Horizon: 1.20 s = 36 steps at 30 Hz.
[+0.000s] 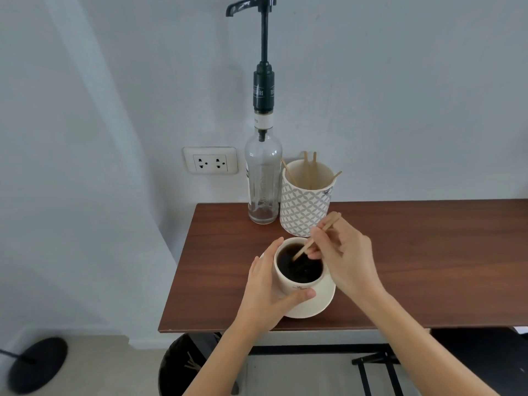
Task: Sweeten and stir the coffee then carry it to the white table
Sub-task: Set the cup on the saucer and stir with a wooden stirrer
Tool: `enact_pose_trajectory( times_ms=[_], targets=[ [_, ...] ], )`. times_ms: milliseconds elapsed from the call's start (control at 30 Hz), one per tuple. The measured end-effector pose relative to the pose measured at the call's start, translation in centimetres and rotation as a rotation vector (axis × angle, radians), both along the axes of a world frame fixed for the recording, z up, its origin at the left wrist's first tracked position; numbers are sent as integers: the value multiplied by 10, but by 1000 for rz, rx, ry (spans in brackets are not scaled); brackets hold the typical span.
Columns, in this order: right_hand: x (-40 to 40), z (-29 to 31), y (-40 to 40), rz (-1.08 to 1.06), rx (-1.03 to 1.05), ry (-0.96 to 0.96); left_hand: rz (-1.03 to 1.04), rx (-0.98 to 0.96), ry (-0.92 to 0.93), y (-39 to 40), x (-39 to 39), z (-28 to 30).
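A cream coffee cup [288, 287] full of dark coffee stands on a cream saucer [320, 304] near the front edge of the brown table [414, 267]. My left hand [265, 292] wraps around the cup's left side, thumb across its front. My right hand [343, 258] pinches a wooden stir stick [314, 241] whose lower end dips into the coffee. A clear syrup bottle [263, 178] with a tall black pump stands at the back of the table, looking almost empty.
A patterned white holder [305, 207] with several wooden sticks stands right of the bottle, just behind the cup. A wall socket [210, 160] sits left of the bottle. Under the table's front edge is a black bin [183, 364] with used sticks. A black round base [37, 364] rests on the floor at left.
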State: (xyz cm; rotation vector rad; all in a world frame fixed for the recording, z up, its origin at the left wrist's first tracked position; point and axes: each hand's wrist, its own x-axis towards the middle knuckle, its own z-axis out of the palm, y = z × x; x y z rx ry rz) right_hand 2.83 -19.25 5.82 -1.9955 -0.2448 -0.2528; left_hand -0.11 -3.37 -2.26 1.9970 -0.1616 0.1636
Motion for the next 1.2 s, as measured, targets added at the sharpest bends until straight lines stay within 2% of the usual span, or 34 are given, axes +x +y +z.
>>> enact_pose_trajectory(
  times_ms=[100, 167, 267, 333, 433, 500, 600, 700, 800, 933, 1100, 1200],
  targets=[
    [8, 7, -11, -57, -100, -77, -4, 16, 11, -1, 0, 1],
    [7, 8, -20, -63, -134, -53, 1, 21, 23, -1, 0, 0],
    [-2, 4, -9, 14, -26, 66, 2, -2, 26, 0, 0, -3],
    [-1, -1, -2, 25, 7, 33, 3, -2, 19, 1, 1, -4],
    [9, 5, -10, -34, -60, -33, 6, 0, 13, 0, 1, -3],
    [9, 7, -19, -46, -93, -16, 9, 2, 19, 0, 1, -3],
    [0, 3, -11, 19, -9, 73, 8, -8, 30, 0, 1, -5],
    [3, -4, -4, -9, 31, 30, 1, -4, 14, 0, 0, -4],
    [6, 0, -15, -79, -43, -25, 6, -5, 8, 0, -1, -2],
    [-5, -1, -11, 18, -12, 12, 3, -20, 20, 1, 0, -5],
    [-13, 23, -15, 6, -7, -266, 6, -12, 14, 2, 0, -1],
    [-19, 31, -18, 8, -22, -318, 21, -5, 24, 2, -1, -1]
  ],
)
